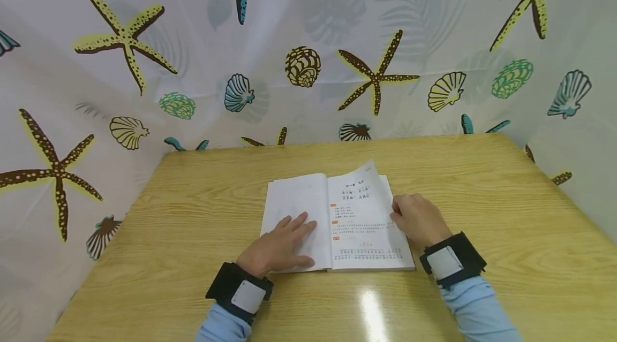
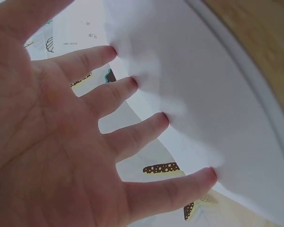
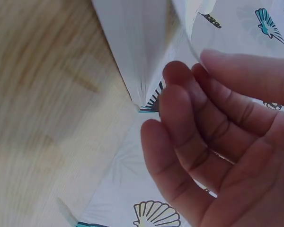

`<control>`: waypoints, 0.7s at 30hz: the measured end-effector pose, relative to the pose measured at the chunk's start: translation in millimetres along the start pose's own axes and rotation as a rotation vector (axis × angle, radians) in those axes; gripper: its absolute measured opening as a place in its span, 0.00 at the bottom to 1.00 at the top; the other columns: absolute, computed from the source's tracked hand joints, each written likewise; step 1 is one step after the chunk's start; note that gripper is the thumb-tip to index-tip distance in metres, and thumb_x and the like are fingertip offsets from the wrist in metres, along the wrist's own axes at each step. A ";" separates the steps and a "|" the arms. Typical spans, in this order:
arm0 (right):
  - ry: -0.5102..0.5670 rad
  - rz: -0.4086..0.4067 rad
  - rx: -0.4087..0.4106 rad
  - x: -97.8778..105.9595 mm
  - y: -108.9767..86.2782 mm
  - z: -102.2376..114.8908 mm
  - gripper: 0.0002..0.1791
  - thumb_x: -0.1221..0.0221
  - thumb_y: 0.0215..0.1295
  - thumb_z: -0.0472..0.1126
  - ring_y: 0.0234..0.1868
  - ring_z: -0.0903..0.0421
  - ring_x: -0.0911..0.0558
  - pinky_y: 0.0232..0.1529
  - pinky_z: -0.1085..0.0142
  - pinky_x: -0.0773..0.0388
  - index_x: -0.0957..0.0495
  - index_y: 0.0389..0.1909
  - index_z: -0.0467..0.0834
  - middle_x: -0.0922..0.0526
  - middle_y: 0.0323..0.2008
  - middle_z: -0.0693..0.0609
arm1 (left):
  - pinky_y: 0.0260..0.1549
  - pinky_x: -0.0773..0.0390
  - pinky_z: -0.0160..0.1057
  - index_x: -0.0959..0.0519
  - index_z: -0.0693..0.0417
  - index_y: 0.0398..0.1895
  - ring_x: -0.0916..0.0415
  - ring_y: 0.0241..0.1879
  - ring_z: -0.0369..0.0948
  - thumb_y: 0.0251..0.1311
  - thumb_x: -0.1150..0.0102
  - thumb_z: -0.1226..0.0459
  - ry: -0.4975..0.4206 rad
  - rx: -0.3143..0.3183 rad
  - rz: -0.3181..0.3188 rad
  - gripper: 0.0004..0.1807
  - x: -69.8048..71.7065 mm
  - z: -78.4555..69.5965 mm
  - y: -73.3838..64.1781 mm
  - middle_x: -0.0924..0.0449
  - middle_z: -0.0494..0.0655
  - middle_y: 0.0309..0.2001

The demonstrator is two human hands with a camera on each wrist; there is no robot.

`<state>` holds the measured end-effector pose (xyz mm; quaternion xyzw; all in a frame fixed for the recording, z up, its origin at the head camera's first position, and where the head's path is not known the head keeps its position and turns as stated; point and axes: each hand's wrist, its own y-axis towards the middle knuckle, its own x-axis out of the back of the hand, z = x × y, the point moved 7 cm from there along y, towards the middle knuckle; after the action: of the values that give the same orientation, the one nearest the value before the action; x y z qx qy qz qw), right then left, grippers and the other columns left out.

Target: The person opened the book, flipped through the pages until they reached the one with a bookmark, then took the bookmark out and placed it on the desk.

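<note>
An open book lies on the table, its left page blank and its right page printed with dark text and small orange marks. My left hand rests on the blank page with fingers spread; in the left wrist view the fingertips press on the white paper. At the book's right edge, my right hand pinches the side of the printed page between thumb and curled fingers. That page's upper corner is lifted and bent up. In the right wrist view the page edge runs to the thumb.
The book lies near the middle of a wood-grain table. Behind and beside the table hangs a white cloth printed with starfish and shells. Both wrists wear black bands over light blue sleeves. Light glares on the table's front.
</note>
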<state>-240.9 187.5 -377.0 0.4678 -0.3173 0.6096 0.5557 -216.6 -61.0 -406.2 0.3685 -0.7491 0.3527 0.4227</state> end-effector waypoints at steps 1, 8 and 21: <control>0.006 -0.001 0.003 0.3 -0.1 0.3 0.05 0.35 0.62 0.27 0.22 0.53 0.27 0.24 0.64 0.31 0.21 0.29 0.35 0.25 0.21 0.49 | 0.68 0.39 0.61 0.32 0.51 0.75 0.49 0.76 0.59 0.58 0.27 0.54 0.002 0.000 0.001 0.42 -0.2 0.1 -0.1 0.43 0.53 0.78; 0.390 0.112 0.127 -0.6 -0.8 19.4 0.22 0.54 0.82 0.43 0.39 0.49 0.19 0.42 0.54 0.21 0.24 0.60 0.30 0.16 0.42 0.40 | 0.69 0.39 0.61 0.33 0.51 0.75 0.50 0.76 0.59 0.59 0.27 0.54 0.006 -0.002 0.006 0.42 -0.6 0.3 0.0 0.43 0.54 0.78; 0.168 0.379 0.447 -38.3 -25.2 93.4 0.25 0.45 0.75 0.50 0.63 0.33 0.28 0.60 0.37 0.29 0.25 0.69 0.44 0.27 0.66 0.35 | 0.67 0.35 0.58 0.27 0.57 0.68 0.34 0.68 0.55 0.55 0.27 0.56 -0.109 -0.188 -0.132 0.37 10.6 -4.0 3.0 0.29 0.59 0.68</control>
<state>-198.1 92.8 -382.1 0.4589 -0.2101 0.7936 0.3398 -221.6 -59.0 -395.7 0.3946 -0.7747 0.2317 0.4364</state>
